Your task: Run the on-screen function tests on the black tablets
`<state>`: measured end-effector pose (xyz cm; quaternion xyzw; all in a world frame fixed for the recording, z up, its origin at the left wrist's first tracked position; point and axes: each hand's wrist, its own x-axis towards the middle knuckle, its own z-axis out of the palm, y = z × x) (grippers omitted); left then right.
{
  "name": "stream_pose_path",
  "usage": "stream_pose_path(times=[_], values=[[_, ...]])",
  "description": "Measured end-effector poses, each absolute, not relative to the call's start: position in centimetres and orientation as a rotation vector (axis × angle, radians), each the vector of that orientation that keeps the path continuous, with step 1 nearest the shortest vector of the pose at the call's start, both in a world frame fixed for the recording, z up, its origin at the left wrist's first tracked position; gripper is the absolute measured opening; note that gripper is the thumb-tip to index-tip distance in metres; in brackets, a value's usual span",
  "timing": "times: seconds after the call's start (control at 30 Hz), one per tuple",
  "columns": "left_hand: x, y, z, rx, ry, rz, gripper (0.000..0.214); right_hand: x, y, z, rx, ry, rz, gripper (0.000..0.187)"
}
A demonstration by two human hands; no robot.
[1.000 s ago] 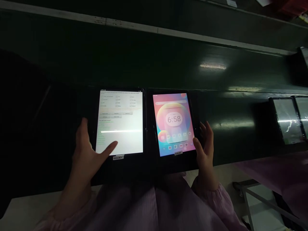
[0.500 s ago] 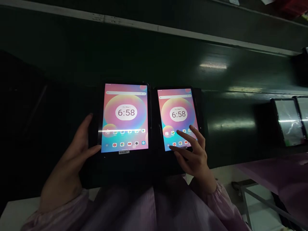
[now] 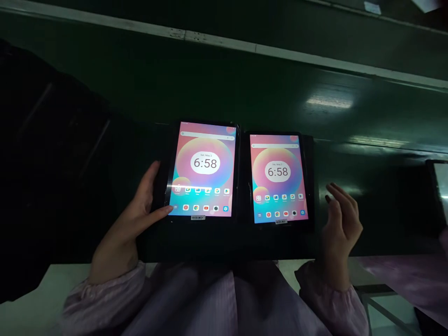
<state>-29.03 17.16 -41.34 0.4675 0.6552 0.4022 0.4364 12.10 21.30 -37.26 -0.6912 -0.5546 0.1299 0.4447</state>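
Observation:
Two lit tablets lie side by side on a dark green belt (image 3: 245,84), both showing a pink home screen with the clock at 6:58. My left hand (image 3: 135,219) grips the left tablet (image 3: 203,170) at its lower left corner, thumb on the screen's edge and fingers round the side. My right hand (image 3: 341,224) hovers just right of the right tablet (image 3: 279,177), fingers loosely curled and apart, touching nothing.
A pale rail (image 3: 224,42) runs along the belt's far side. Another lit tablet (image 3: 441,179) shows at the right edge. A white bench edge (image 3: 42,280) runs in front of me, and my pink-sleeved lap fills the bottom of the view.
The left tablet's screen went from a white test page to the home screen. My left hand took hold of its corner. My right hand tapped the right tablet, then drew away to the right.

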Motion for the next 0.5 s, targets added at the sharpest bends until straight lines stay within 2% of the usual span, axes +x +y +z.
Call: stream_pose_path(times=[0.1,0.2,0.5], values=[[-29.1,17.2,-41.4,1.141,1.616,1.038,0.115,13.1,21.8,-37.9,-1.823,-1.106,0.547,0.048],[-28.8,17.5,-41.4,1.135,1.627,1.049,0.120,13.2,21.9,-38.3,-1.870,-0.980,0.724,0.056],[-30.7,15.1,-42.8,1.148,1.721,0.911,0.114,14.1,20.1,-38.1,-1.934,-1.196,0.586,0.049]])
